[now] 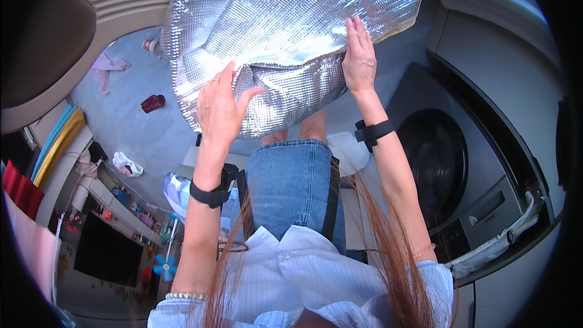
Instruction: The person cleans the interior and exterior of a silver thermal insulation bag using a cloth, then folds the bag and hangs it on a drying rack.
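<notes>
A large silvery foil sheet (273, 23) with a quilted, bubble-like texture spreads before me, its near part folded over on itself. My left hand (223, 100) rests on the near left part of the fold, fingers and thumb apart. Flat on the fold's right end lies my right hand (360, 57), fingers straight and close together. Neither hand is plainly gripping the foil. A pale yellowish edge shows along the sheet's right side. Whatever lies beneath the foil is hidden.
A front-loading washing machine (432, 168) stands at the right. On the floor at the left lie a dark red object (153, 103), a white plastic bag (127, 164), a pink cloth (109, 66) and a tipped cup (151, 46). A ribbed beige seat or sofa (123, 20) curves at upper left.
</notes>
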Motion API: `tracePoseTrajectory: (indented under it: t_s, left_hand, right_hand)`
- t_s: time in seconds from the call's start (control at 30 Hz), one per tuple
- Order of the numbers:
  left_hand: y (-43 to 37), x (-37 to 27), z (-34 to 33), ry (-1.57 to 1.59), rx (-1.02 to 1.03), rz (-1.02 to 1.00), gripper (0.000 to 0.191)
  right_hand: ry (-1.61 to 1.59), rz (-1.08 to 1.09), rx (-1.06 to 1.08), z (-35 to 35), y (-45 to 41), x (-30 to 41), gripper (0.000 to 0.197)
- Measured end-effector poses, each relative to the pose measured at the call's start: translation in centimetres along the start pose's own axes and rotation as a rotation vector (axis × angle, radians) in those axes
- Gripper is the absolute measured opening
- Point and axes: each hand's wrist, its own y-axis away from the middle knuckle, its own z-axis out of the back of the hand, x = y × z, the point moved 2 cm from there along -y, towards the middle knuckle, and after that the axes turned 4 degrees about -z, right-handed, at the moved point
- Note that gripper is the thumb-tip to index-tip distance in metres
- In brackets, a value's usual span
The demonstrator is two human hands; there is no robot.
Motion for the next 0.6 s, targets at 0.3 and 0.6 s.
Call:
tracePoseTrajectory:
  t_s: [0.3,0.6]
  left_hand:
    - [-1.7,0.8,0.0,-0.02,0.147,0.234,0.033]
    - [-2.3,1.2,0.3,0.045,0.201,0.296,0.04]
  right_hand:
    - [-0.488,0.146,0.127,0.7,7.5,14.8,0.039]
    - [-0.102,-0.177,0.023,1.5,6.3,3.9,0.029]
